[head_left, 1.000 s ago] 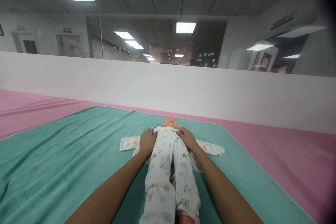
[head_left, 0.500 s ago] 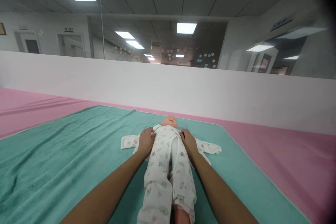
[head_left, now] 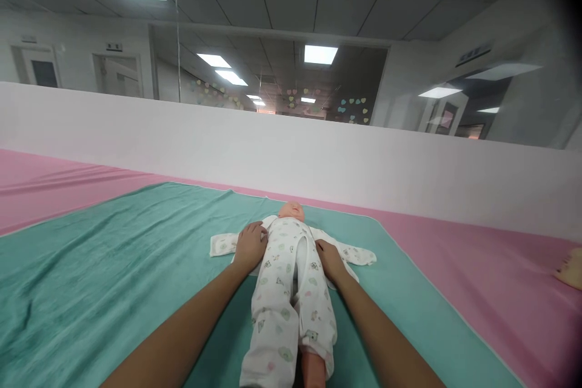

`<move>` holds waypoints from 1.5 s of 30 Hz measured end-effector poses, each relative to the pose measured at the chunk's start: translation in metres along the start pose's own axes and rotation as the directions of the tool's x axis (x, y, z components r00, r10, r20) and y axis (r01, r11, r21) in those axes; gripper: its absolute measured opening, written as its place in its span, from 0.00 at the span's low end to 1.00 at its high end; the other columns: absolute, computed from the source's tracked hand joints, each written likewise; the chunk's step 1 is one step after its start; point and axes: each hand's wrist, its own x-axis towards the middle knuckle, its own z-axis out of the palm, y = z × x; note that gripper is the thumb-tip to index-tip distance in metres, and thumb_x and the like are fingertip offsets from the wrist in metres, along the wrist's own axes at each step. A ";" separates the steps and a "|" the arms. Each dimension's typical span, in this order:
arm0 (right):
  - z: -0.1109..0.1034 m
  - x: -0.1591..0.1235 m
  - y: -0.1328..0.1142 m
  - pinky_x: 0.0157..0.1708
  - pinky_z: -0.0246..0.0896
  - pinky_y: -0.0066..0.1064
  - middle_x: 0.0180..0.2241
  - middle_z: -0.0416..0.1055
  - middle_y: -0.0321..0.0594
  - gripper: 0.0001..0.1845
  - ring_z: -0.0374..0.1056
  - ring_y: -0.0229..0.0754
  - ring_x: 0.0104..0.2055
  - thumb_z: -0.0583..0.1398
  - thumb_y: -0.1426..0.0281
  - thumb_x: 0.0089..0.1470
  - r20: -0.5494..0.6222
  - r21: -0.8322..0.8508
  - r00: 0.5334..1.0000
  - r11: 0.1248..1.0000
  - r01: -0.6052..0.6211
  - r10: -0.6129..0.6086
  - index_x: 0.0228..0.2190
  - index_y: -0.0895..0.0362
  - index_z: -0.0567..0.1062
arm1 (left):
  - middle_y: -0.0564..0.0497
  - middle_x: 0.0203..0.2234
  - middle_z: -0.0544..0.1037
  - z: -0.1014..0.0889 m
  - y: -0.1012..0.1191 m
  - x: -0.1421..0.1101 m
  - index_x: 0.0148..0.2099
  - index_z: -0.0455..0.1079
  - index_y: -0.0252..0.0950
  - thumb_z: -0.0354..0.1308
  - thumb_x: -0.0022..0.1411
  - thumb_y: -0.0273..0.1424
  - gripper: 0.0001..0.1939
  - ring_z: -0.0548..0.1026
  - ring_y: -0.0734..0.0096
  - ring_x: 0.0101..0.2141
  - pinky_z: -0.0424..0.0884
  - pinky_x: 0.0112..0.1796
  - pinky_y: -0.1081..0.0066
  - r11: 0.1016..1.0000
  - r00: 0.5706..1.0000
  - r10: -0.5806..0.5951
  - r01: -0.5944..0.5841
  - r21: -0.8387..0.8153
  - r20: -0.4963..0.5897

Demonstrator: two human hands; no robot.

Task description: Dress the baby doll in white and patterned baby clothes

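Observation:
A baby doll (head_left: 291, 211) lies on its back on a green blanket (head_left: 150, 267), head away from me. White printed baby trousers (head_left: 275, 291) cover its legs and reach up over its front; one lower leg (head_left: 313, 370) shows below the right trouser leg. A matching shirt (head_left: 361, 254) lies under it with both sleeves spread out. My left hand (head_left: 251, 245) is closed at the left side of the trousers near the waist. My right hand (head_left: 330, 260) has curled fingers against their right side, a little lower; its fingertips are partly hidden.
A pink sheet (head_left: 454, 254) lies beneath the blanket. Behind it stands a low white wall (head_left: 254, 151) with glass above. A pale thing with finger- or toe-like ends (head_left: 570, 268) pokes in at the right edge.
My right hand has slid down along the trousers' side, toward me, uncovering more of the shirt at the shoulder. My left hand has hardly moved. The view has shifted slightly right.

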 end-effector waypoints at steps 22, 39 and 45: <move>0.007 0.015 0.003 0.32 0.57 0.32 0.26 0.74 0.43 0.12 0.66 0.44 0.31 0.51 0.70 0.45 0.010 0.023 0.999 0.999 -0.041 0.040 0.19 0.57 0.74 | 0.45 0.39 0.72 -0.004 0.000 0.013 0.38 0.65 0.36 0.45 0.61 0.34 0.10 0.69 0.60 0.42 0.59 0.43 0.61 0.987 0.979 -0.012 -0.021 0.159 0.204; 0.019 0.009 0.006 0.36 0.54 0.32 0.32 0.73 0.45 0.07 0.66 0.46 0.37 0.54 0.73 0.47 -0.075 -0.092 0.997 0.995 0.028 -0.035 0.24 0.56 0.72 | 0.47 0.44 0.71 -0.005 -0.001 0.007 0.50 0.64 0.41 0.38 0.67 0.35 0.16 0.67 0.62 0.44 0.57 0.42 0.65 0.976 0.991 0.055 -0.080 0.204 0.123; 0.011 0.010 0.003 0.33 0.57 0.32 0.29 0.72 0.40 0.15 0.65 0.43 0.33 0.48 0.65 0.54 -0.235 0.010 0.972 1.000 0.007 -0.004 0.28 0.56 0.72 | 0.50 0.45 0.72 -0.004 -0.003 0.019 0.45 0.68 0.42 0.40 0.65 0.40 0.18 0.68 0.63 0.45 0.57 0.43 0.65 0.998 0.988 -0.054 0.056 -0.011 0.146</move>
